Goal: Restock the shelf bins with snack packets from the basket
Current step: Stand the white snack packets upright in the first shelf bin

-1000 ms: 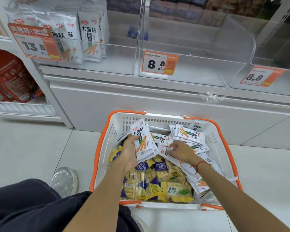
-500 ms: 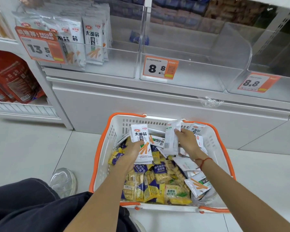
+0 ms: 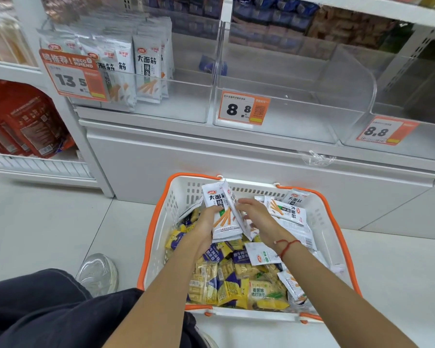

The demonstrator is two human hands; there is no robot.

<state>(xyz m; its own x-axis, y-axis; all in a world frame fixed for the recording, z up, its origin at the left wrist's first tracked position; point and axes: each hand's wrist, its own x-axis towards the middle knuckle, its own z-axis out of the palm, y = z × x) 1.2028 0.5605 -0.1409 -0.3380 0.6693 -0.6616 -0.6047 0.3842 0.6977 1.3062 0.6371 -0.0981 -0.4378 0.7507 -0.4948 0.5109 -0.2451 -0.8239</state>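
Observation:
A white basket with an orange rim (image 3: 333, 217) sits on the floor below the shelf, full of white snack packets and yellow-and-blue biscuit packs (image 3: 226, 282). My left hand (image 3: 206, 224) grips an upright stack of white packets (image 3: 221, 212) above the basket. My right hand (image 3: 255, 217) holds another white packet against the right side of that stack. More white packets (image 3: 286, 212) lie at the basket's right. The left shelf bin (image 3: 186, 104) holds several of the same white packets (image 3: 148, 69). The middle bin (image 3: 299, 121) looks bare of them.
Orange price tags (image 3: 244, 108) hang on the bin fronts. Red bags (image 3: 23, 121) fill a lower shelf at far left. My dark trouser leg (image 3: 40, 310) and a white shoe (image 3: 98, 272) are left of the basket. A white cabinet front (image 3: 236, 172) stands behind it.
My right hand lifted a white packet from the basket's right side and brought it left against the stack in my left hand. The view has tilted up slightly.

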